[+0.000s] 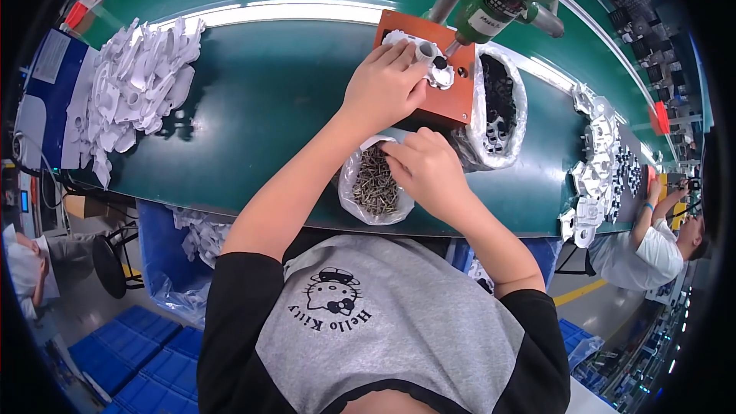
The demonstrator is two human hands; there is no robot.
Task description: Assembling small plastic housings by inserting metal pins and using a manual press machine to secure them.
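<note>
Head view: The left hand (387, 84) is partly curled over a white plastic housing (441, 78), gripping it on the orange fixture block (454, 103). A black insert (440, 62) sits on the housing beside the pointed tip of the green machine head (491, 8). The right hand (429, 169) has its fingers bent at the rim of a clear bag (354, 201) of metal fasteners (376, 188); whether it pinches one cannot be told.

For good practice, hold the housing flat against the block, position the left fingertips clear of the tip, and draw single fasteners between thumb and forefinger.

Materials: the housing is smooth, matte and irregular in outline, with a round tubular boss. The block is flat-faced and square-edged. The fasteners are slender and shiny, heaped loosely. The bag is thin, crinkled film. A second lined bag (515, 126) of small black parts (498, 92) stands right of the block.
</note>
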